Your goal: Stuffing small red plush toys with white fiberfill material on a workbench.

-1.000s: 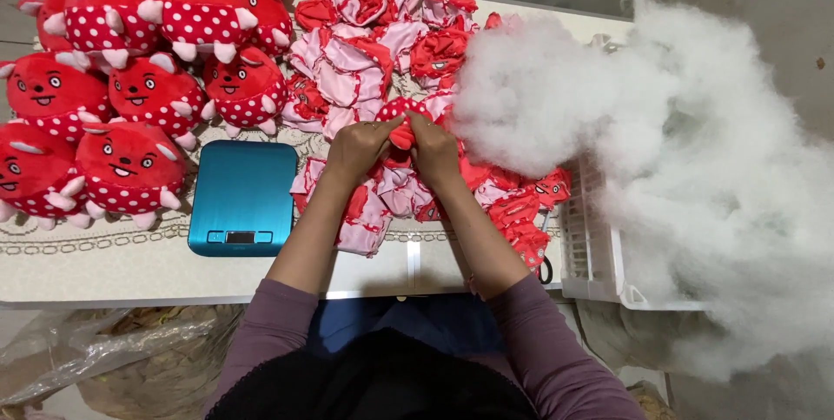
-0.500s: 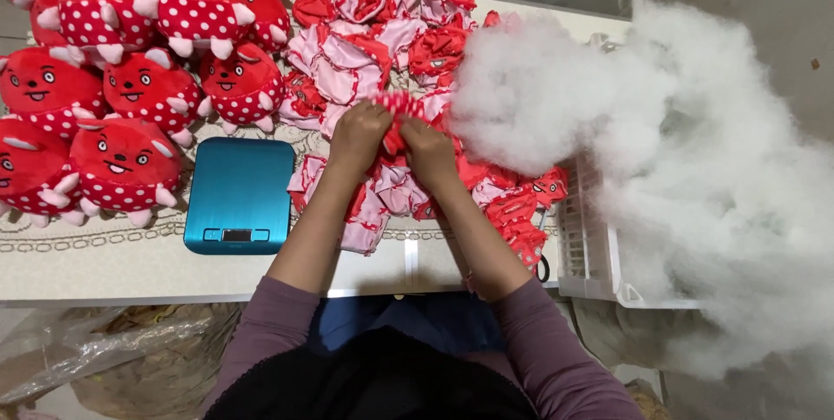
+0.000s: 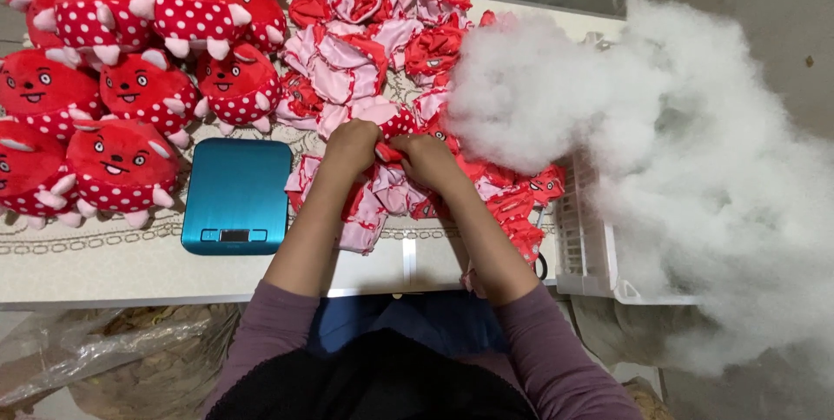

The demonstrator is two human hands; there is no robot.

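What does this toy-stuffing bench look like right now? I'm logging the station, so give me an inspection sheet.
Surface: pale table with a patterned edge strip.
Job's things: red and pink unstuffed toy skin held between both hands, on top of a heap of similar skins.
Clutter: stuffed red spotted plush toys at the left; blue flat scale; big mound of white stuffing fibre spilling over a white basket.
Grippers: left hand and right hand both closed on the skin.
Cables: nothing seen.
Surroundings: grey floor; clear plastic sheeting under the table.
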